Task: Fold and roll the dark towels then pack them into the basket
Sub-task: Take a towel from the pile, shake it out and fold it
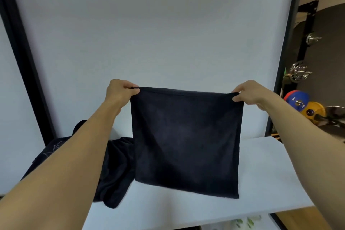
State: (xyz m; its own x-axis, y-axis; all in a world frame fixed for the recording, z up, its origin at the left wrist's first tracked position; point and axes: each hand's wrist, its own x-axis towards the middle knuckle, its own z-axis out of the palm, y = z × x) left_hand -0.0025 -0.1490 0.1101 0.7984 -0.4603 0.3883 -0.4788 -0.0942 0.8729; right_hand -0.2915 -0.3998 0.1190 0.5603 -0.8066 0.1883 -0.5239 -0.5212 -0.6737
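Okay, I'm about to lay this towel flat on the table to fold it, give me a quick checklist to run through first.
1. Grip of the left hand on the held towel, top corner pinched: ok.
2. Grip of the right hand on the other top corner: ok.
3. Top edge stretched straight between the hands: ok.
4. Bare table below the towel to lay it on: ok.
5. Clear of the pile of dark towels at the left: cannot tell, their edges overlap in this view.
6. Where the basket is: cannot tell, it is not in view.
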